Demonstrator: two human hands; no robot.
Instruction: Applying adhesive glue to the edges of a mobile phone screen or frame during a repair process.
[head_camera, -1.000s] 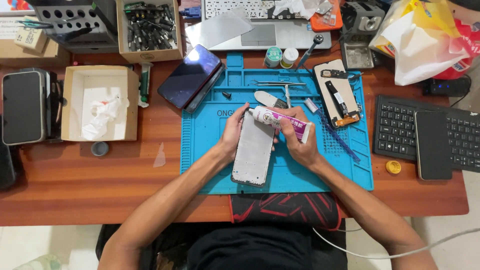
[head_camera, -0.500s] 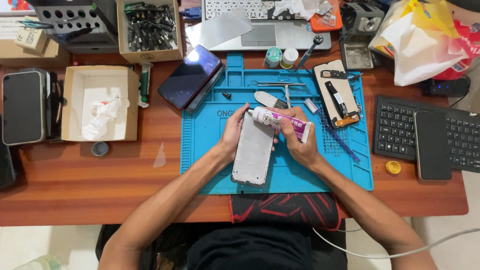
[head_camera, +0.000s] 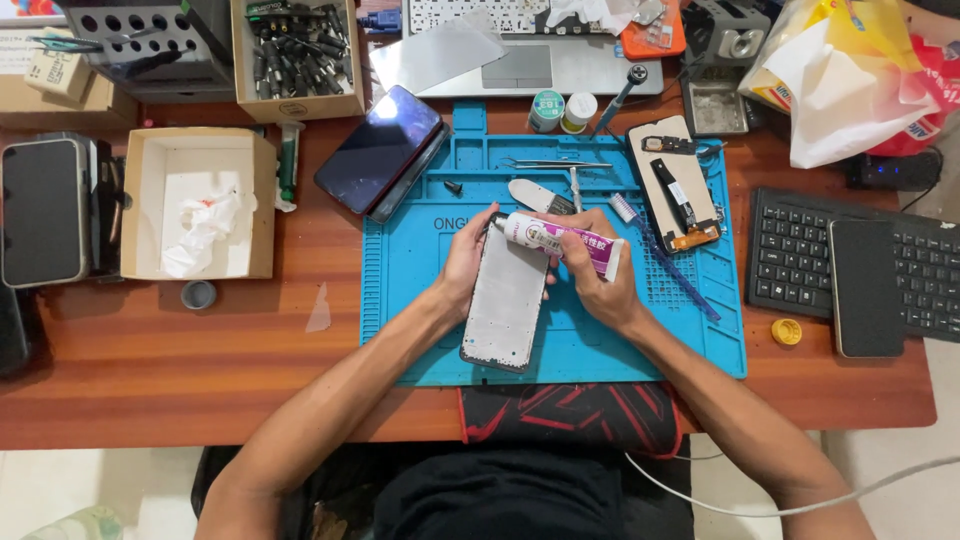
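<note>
A grey phone frame (head_camera: 507, 300) lies face up on the blue work mat (head_camera: 420, 260). My left hand (head_camera: 466, 262) rests on the frame's upper left edge and steadies it. My right hand (head_camera: 590, 275) grips a white and purple glue tube (head_camera: 560, 238), its nozzle pointing left at the top corner of the frame. A dark phone (head_camera: 380, 150) lies tilted at the mat's upper left corner. A phone back with a flex cable (head_camera: 672, 182) sits at the mat's upper right.
Tweezers (head_camera: 555, 163), a metal pry tool (head_camera: 535, 195) and a blue brush (head_camera: 665, 262) lie on the mat. An open cardboard box (head_camera: 195, 205) stands left; a laptop (head_camera: 520, 50) is at the back. A keyboard (head_camera: 800, 260) with a phone (head_camera: 865, 288) on it sits right.
</note>
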